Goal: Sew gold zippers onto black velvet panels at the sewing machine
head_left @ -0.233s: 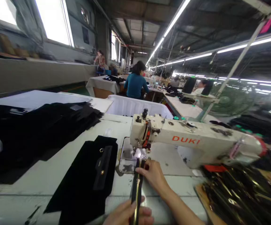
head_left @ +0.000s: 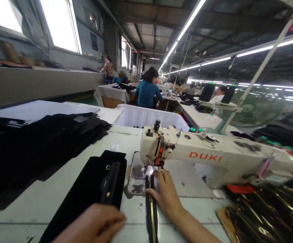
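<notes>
A long black zipper (head_left: 151, 216) with gold teeth runs from the presser foot of the white sewing machine (head_left: 187, 150) toward me. Its upper end lies under the lit needle area. My right hand (head_left: 168, 195) grips the zipper's right edge close to the foot, thumb on the tape and fingers up by the needle. Off to the left, my left hand (head_left: 95, 222) is slightly blurred, its fingers curled closed with nothing visible in them. It hovers over the lower part of a black fabric panel (head_left: 85, 189), which carries a dark strip (head_left: 111, 179) with gold metal fittings.
Several black fabric pieces (head_left: 47, 145) are heaped on the left. More gold-toothed zippers (head_left: 268, 212) lie piled at the right on a brown board. Behind the machine stands a white plastic bin (head_left: 148, 114); past it a person in a teal top (head_left: 147, 92) works.
My left hand has let go of the zipper's near end and moved left over the black panel. My right hand's fingers have shifted slightly nearer the needle. The view has turned slightly.
</notes>
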`<state>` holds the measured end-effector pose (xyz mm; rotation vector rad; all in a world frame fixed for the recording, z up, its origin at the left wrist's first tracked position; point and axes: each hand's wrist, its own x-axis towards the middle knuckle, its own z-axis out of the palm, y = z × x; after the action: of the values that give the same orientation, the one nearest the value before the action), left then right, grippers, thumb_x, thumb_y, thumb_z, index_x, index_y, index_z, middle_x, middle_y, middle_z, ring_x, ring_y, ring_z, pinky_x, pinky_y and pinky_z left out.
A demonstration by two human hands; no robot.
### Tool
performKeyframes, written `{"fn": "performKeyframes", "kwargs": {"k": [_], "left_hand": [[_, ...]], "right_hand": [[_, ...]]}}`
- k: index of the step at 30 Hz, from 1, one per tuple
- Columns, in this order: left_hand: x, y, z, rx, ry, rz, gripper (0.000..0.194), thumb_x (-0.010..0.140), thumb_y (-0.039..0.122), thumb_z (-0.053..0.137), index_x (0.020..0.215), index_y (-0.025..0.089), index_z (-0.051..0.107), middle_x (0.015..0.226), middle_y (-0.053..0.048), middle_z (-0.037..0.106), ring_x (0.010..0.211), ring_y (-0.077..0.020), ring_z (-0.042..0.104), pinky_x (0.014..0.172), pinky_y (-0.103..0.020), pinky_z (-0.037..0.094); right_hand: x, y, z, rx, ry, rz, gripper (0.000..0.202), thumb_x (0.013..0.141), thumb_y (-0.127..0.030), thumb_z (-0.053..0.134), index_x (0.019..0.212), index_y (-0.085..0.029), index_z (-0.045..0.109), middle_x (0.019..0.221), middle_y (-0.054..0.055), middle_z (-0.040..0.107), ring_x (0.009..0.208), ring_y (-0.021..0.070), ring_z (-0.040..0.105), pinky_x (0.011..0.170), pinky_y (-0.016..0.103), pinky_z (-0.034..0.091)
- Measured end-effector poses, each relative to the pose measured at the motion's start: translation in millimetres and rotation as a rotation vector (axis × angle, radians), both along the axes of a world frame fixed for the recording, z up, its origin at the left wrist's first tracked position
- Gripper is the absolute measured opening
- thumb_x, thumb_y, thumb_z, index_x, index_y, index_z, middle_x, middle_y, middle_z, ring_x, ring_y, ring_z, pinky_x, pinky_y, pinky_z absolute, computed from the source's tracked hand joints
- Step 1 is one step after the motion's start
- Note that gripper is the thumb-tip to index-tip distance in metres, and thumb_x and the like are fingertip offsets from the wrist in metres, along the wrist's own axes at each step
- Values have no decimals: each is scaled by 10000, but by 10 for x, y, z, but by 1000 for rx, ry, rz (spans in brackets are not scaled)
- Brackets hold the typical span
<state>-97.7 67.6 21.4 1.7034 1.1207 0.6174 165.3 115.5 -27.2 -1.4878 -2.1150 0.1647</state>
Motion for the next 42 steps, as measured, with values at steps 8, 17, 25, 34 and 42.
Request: {"fn": "performKeyframes", "kwargs": {"k": [8,17,25,34,42], "left_hand": [[-389,1587,-90,464,425,-45,512,778,418,685,1242,213,615,1284,-110,598,1233,-356,489,1083,-514,313],[212,1282,-417,462,355,-17,282,954,429,519,967,187,663,877,-33,697,835,-237,679,758,-335,559],[357,564,-678,750,448,79,558,953,363,554,1480,337,371,1560,-60,345,1430,-372,303,1083,-596,385],[393,416,-662,869,508,-70,594,1009,371,493,1546,312,246,1549,-47,387,1398,-289,378,1087,-487,394],[451,522,-651,865,546,-180,642,1010,260,492,1564,287,167,1547,-63,381,1395,-243,395,1147,-547,209]], "right_hand": [[95,-39,-35,44,-81,282,326,915,-54,569,1199,-210,604,1125,69,642,1038,240,568,895,393,532],[63,-131,63,-29,-38,260,376,908,-144,603,1280,-199,576,1232,84,590,1126,254,529,1000,407,495],[66,-187,31,-33,-79,254,390,948,-201,553,1338,-197,532,1289,83,575,1163,268,514,1032,436,478],[71,-193,38,-16,-133,255,341,974,-212,511,1314,-191,539,1290,68,569,1173,261,506,1057,427,455],[67,-185,23,1,-139,251,370,963,-209,532,1332,-190,522,1278,81,581,1163,263,523,1029,414,481]]}}
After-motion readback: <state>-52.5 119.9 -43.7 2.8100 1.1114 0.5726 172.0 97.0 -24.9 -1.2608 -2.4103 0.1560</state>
